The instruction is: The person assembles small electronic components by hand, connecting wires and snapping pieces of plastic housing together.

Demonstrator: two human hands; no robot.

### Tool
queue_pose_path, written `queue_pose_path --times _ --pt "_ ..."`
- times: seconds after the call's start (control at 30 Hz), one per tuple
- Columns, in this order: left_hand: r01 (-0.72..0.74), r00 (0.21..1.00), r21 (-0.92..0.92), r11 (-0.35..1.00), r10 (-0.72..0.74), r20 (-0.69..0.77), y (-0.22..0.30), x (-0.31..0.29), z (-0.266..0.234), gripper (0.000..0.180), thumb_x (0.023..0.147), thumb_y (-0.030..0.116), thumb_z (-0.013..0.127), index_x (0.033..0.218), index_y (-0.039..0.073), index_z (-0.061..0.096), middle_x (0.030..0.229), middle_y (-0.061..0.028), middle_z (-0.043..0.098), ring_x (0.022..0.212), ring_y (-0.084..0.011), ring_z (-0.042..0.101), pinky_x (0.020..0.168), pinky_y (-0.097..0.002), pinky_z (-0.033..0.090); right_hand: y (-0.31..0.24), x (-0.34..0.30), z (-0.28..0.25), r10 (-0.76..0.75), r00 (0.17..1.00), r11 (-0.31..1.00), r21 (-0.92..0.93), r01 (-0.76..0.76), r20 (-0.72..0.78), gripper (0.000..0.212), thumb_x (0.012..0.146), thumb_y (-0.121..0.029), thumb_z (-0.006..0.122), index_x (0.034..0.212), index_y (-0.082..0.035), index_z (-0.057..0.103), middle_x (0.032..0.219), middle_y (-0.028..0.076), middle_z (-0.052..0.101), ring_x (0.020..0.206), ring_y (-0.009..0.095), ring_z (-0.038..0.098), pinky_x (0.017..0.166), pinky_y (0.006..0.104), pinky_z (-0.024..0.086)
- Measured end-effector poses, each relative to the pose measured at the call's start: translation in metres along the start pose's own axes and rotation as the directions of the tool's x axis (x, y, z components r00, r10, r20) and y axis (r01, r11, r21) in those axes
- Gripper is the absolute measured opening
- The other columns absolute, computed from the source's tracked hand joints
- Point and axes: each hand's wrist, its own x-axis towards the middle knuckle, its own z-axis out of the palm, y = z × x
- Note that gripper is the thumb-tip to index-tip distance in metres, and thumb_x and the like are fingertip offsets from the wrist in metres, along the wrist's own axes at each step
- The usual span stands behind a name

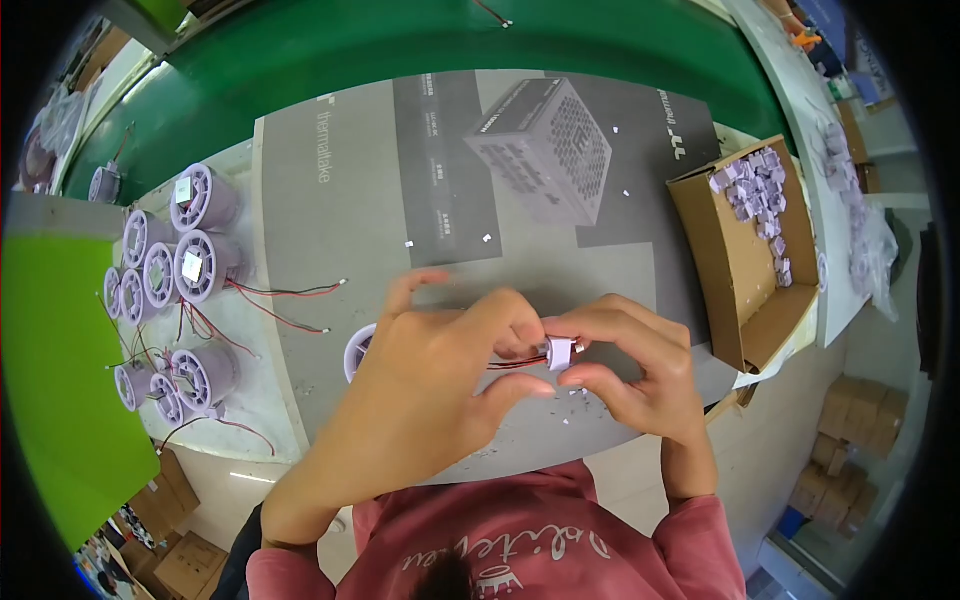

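Note:
A small lilac plastic clip [559,353] sits between the thumb and forefinger of my right hand [640,365]. Red and black wires [520,364] run into it from the left, and a small white connector shows at its right side. My left hand [445,355] curls its fingers and thumb around these wires, close to the clip; its other fingertips are partly hidden. Behind that hand, a lilac round fan housing [357,352] peeks out, mostly covered.
Several lilac round fan housings [207,265] with trailing wires stand at the left. An open cardboard box [735,305] holding small lilac clips [758,190] is at the right. Tiny white scraps lie on the grey printed mat [330,230]. A green surface [400,45] stretches behind.

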Motion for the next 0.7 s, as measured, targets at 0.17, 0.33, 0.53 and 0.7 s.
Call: queue_pose_path --times 0.17,0.33,0.53,0.7 --pt "-0.021 0.999 0.231 0.973 0.012 0.039 -0.007 -0.008 -0.002 0.021 0.078 0.017 0.081 0.086 0.010 0.063 0.077 0.0039 0.070 0.072 -0.0159 0.070 0.108 -0.0433 0.033 -0.001 0.001 0.001 -0.104 0.995 0.963 -0.249 0.103 0.008 0.032 0.075 -0.011 0.081 0.104 -0.003 0.071 0.101 0.009 0.067 0.084 0.025 0.064 0.068 0.0354 0.054" --pt "-0.045 0.999 0.464 0.885 0.032 0.037 0.000 -0.014 -0.004 0.020 0.075 0.017 0.080 0.089 0.010 0.068 0.090 0.0027 0.071 0.095 -0.0169 0.068 0.112 -0.0548 0.025 -0.006 0.005 0.001 -0.165 0.984 0.890 -0.422 0.175 0.061 0.031 0.074 -0.013 0.080 0.103 -0.005 0.071 0.102 0.007 0.067 0.096 0.026 0.061 0.076 0.0387 0.052" --pt "-0.074 0.997 0.616 0.784 0.036 0.073 -0.020 -0.030 -0.012 0.014 0.075 0.010 0.075 0.089 0.008 0.071 0.099 0.0005 0.069 0.110 -0.0170 0.061 0.113 -0.0633 0.020 -0.001 0.000 0.017 -0.205 0.964 0.809 -0.524 0.265 0.171 0.034 0.075 -0.014 0.077 0.107 -0.007 0.070 0.096 0.004 0.068 0.095 0.023 0.060 0.079 0.0359 0.046" --pt "-0.107 0.993 0.574 0.812 0.065 0.094 -0.025 -0.033 -0.010 0.004 0.078 0.010 0.073 0.080 0.007 0.071 0.099 0.0010 0.068 0.108 -0.0166 0.061 0.113 -0.0623 0.022 -0.002 0.004 0.031 -0.266 0.950 0.738 -0.599 0.310 0.163 0.034 0.071 -0.007 0.073 0.105 -0.004 0.069 0.096 0.006 0.067 0.095 0.023 0.061 0.081 0.0377 0.046"
